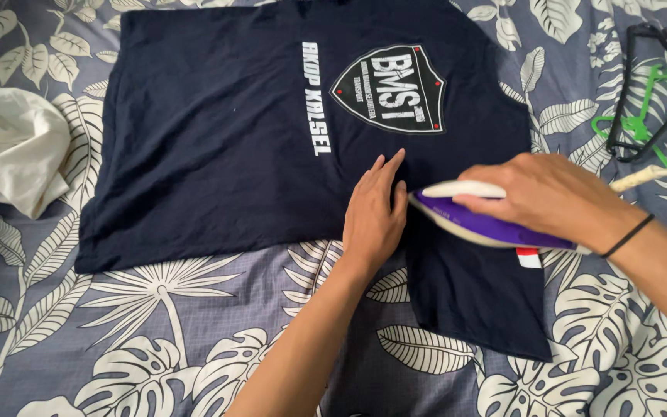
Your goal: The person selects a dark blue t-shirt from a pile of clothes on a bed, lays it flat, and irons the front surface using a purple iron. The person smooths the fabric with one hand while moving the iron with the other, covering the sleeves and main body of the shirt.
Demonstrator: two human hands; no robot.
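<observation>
1 navy T-shirt (218, 147), 1 purple iron (476, 220), 1 white cloth (13, 147), 2 hands, several hangers (658, 93)

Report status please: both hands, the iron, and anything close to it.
Left hand flat on navy T-shirt. Right hand grips purple iron on the sleeve. Left fingers beside iron tip; hangers apart.

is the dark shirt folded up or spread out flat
Spread out flat: the navy t-shirt lies open on the leaf-print sheet, chest emblem showing, one sleeve extended under the iron.
</observation>
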